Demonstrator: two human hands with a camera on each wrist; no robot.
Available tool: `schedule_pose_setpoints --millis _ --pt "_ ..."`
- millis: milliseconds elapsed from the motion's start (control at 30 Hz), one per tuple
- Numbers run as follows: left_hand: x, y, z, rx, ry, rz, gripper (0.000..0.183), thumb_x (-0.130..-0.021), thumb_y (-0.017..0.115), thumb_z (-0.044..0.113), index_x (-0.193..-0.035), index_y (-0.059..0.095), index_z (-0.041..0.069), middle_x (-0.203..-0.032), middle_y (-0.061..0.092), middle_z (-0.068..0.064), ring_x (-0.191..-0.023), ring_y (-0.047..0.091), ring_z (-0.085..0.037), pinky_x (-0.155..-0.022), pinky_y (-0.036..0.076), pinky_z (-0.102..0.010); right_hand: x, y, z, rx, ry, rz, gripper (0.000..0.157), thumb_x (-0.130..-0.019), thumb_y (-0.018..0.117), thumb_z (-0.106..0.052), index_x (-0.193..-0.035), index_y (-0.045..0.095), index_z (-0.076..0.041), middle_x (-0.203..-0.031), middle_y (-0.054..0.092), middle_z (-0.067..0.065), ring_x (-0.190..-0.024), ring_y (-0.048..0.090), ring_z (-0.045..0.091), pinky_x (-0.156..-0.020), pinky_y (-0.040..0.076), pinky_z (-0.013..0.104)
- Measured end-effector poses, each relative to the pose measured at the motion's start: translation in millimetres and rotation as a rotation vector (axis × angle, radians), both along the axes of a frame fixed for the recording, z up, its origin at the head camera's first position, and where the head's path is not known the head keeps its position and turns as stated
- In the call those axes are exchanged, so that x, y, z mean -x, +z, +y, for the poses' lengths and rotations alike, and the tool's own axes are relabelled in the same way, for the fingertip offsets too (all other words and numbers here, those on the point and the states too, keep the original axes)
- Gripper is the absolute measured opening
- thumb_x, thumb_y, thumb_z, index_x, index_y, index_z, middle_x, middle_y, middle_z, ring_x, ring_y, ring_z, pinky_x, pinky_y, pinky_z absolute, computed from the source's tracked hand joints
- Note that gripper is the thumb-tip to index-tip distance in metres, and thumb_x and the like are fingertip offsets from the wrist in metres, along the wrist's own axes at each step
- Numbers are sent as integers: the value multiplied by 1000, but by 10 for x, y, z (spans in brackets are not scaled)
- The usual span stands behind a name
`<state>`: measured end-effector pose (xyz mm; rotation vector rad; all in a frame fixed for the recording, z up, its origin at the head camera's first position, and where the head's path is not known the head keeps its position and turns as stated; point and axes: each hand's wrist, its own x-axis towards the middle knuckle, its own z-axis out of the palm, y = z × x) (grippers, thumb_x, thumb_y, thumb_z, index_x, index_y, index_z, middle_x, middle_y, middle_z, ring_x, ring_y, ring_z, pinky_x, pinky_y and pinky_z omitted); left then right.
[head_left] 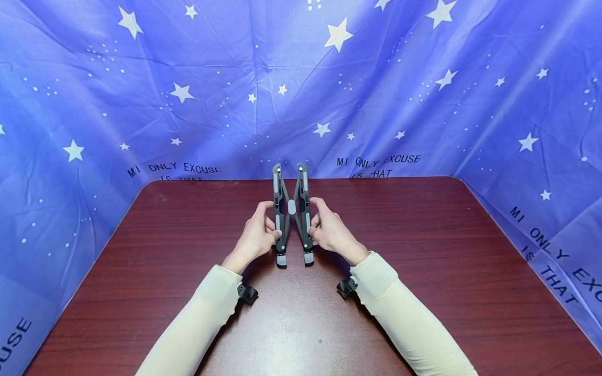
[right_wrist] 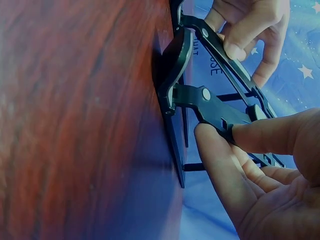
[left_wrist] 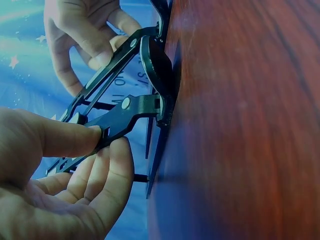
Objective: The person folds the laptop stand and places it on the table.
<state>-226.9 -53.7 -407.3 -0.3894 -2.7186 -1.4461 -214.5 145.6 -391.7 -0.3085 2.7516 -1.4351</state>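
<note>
- Nearest, a left sleeve [head_left: 190, 326] and a right sleeve [head_left: 411, 318], both pale, reached in over the table [head_left: 291, 329], which was dark red-brown with a glossy patch.
- A black device [head_left: 247, 294] sat at the left cuff, and another [head_left: 347, 288] at the right cuff.
- Just beyond, in the middle of the table, the stand [head_left: 291, 207] stood between the hands, its base against the tabletop. Two grey-padded lips [head_left: 281, 260] were at its near end.
- The left hand [head_left: 255, 233] pinched the stand's left rail, the thumb on one side and curled fingers [left_wrist: 120, 162] on the other, closed to the rail's thickness.
- The right hand [head_left: 333, 231] pinched the right rail the same way, its fingers [right_wrist: 220, 162] equally close together.
- Both rails ran near to far with a narrow gap between them, joined by crossed bars at a grey oval hub.
- Farthest, past the table's far edge, hung a blue cloth [head_left: 258, 68] with white stars and black lettering.
</note>
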Motion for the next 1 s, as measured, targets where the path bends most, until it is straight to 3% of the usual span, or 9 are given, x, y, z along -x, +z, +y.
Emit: schedule_pose_setpoints --millis 300,567,1000 --pt "-32 24 71 18 4 -10 70 -73 69 -1 -130 34 21 -73 55 -3 -61 57 -11 -65 47 -30 -19 6 -19 -8 6 -17 68 -80 55 6 -136 26 -19 -74 54 9 -60 60 28 -50 51 29" --pt "-53 21 129 -10 -14 -32 71 -72 67 -3 -130 34 21 -73 55 -4 -60 58 -11 -57 48 -28 -40 -9 -58 -20 8 -22 69 -79 55 7 -137 25 -18 -76 54 10 -57 58 22 -50 51 28" --pt "-33 16 240 -51 -48 -24 71 -72 68 -3 -129 33 20 -71 56 -4 -58 60 -11 -53 49 -27 -30 -2 -94 -5 21 9 68 -78 56 7 -135 27 -16 -74 56 11 -60 59 22 -49 51 28"
